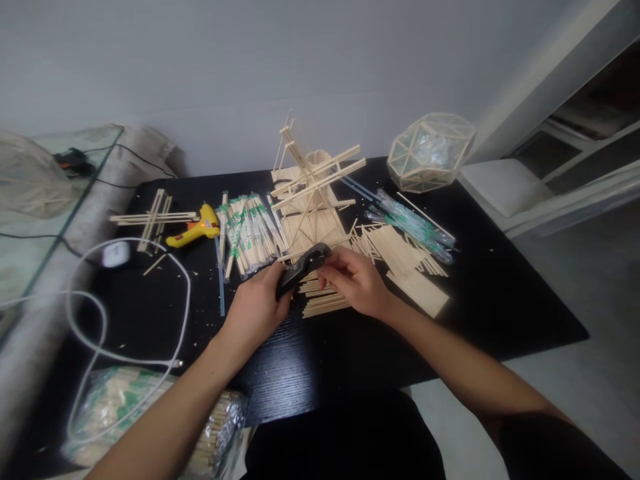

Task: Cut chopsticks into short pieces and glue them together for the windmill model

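The black tool (301,269), gripped in the left hand (257,300), slants away and rightward over the loose sticks (325,305), its far end just beside the right hand (357,280), whose fingertips look pinched together, though blur hides on what.

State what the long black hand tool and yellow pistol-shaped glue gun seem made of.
Long black hand tool: perhaps metal or hard plastic; dark surface with slight highlights, but blur leaves it open. Yellow pistol-shaped glue gun: probably moulded plastic, given its smooth, brightly coloured shell.
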Action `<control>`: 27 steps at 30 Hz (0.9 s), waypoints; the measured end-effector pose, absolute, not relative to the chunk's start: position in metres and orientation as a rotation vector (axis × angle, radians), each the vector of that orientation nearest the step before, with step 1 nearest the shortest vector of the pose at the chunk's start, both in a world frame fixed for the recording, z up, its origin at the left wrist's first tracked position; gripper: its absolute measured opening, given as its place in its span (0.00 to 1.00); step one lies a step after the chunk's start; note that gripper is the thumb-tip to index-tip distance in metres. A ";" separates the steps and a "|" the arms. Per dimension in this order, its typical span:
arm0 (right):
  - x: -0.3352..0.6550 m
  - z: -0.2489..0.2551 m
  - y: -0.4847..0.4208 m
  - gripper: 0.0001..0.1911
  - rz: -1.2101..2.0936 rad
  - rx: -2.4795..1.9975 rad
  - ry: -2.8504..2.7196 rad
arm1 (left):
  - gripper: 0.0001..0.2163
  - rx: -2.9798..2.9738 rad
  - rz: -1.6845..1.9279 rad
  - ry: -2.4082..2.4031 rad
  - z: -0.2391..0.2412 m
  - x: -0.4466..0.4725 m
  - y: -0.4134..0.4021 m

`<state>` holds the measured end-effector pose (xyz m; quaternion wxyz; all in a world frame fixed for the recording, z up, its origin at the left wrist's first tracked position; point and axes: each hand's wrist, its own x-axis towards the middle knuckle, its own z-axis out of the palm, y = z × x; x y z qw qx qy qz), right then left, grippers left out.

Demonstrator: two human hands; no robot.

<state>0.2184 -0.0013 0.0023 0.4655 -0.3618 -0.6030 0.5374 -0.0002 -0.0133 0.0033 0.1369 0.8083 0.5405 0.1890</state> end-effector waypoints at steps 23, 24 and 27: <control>0.218 0.004 -0.003 0.15 1.173 -0.942 -1.552 | 0.05 2.253 0.525 1.556 0.007 0.005 -0.019; 0.218 0.003 -0.003 0.15 1.176 -0.946 -1.549 | 0.05 2.255 0.516 1.557 0.007 0.005 -0.019; 0.218 0.001 -0.001 0.15 1.226 -0.940 -1.531 | 0.03 2.271 0.515 1.534 0.007 0.005 -0.017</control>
